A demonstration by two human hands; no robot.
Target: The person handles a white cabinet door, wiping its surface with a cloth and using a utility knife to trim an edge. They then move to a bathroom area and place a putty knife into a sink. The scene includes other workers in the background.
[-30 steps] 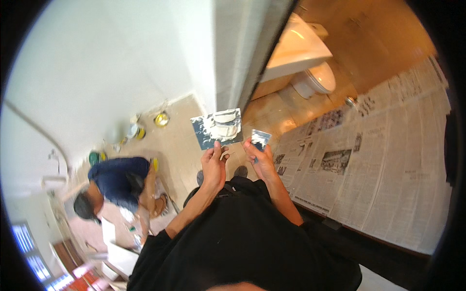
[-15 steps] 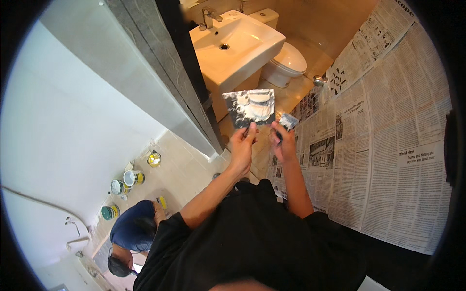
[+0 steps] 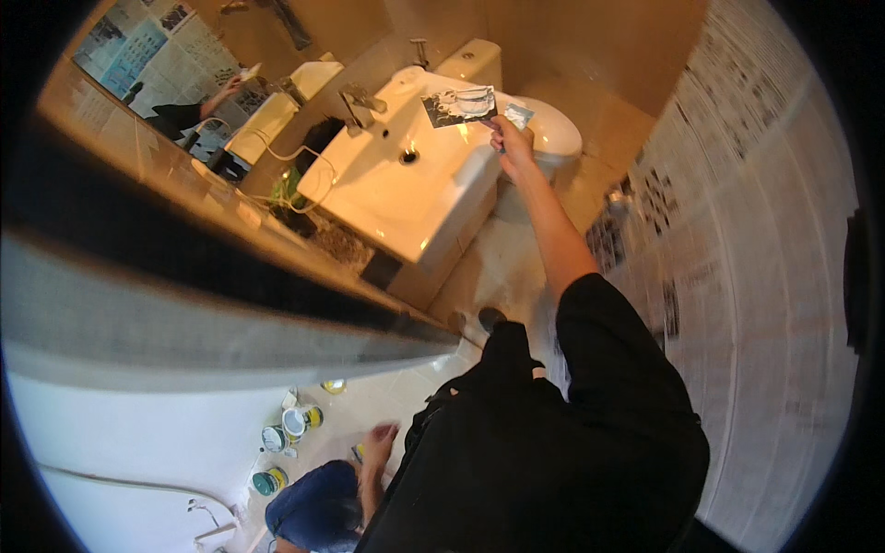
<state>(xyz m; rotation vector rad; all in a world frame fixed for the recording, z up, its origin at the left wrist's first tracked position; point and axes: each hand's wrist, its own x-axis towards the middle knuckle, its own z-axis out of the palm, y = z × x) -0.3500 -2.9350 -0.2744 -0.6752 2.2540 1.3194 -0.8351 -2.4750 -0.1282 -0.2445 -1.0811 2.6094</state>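
My right hand (image 3: 513,146) is stretched out over the front edge of the white washbasin (image 3: 369,212). It is closed around a dark flat plate (image 3: 444,114) smeared with thick white paste. A small putty knife with a pale, smeared blade (image 3: 518,116) sticks up from the same hand, beside the plate; its handle is mostly hidden by the fingers. My left hand is out of the picture.
A toilet (image 3: 553,138) stands behind the basin. A newspaper-covered wall (image 3: 719,304) runs along the right, a blurred door frame (image 3: 230,313) along the left. Lower left, a co-worker in blue (image 3: 318,507) crouches near several paint cans (image 3: 270,481). A mirror (image 3: 175,64) hangs upper left.
The pasted plate has passed from my left hand to my right, which also keeps the putty knife. My right arm has reached forward over the basin. My left hand has left the view.
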